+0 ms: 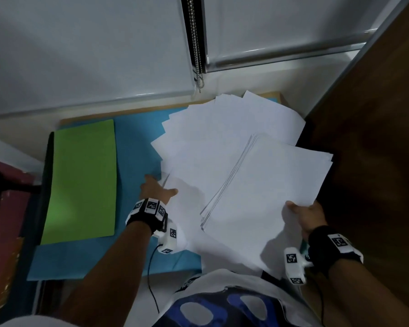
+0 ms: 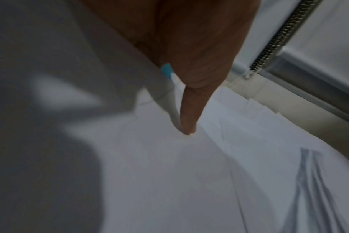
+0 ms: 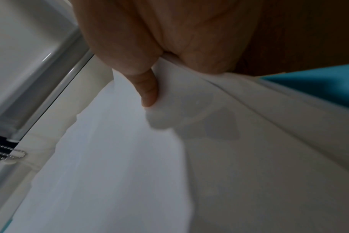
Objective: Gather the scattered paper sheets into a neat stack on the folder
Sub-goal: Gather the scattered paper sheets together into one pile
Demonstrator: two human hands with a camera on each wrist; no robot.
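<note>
A green folder (image 1: 80, 180) lies flat on the left of a blue mat (image 1: 137, 142). White paper sheets (image 1: 222, 128) are fanned out loosely over the right half of the mat. My right hand (image 1: 298, 208) grips a lifted bundle of sheets (image 1: 276, 180) by its near right corner, with the thumb (image 3: 147, 93) on top and the fingers hidden underneath. My left hand (image 1: 162, 187) is at the left edge of the pile. Its thumb (image 2: 187, 119) presses on a sheet (image 2: 169, 173) and pinches the sheet's edge; the fingers are mostly hidden under the paper.
Roller blinds with a bead chain (image 1: 196, 48) hang behind the table. A brown wooden panel (image 1: 376, 138) stands close on the right, and dark red furniture (image 1: 5, 220) on the left. Some sheets hang over the table's near edge toward my body.
</note>
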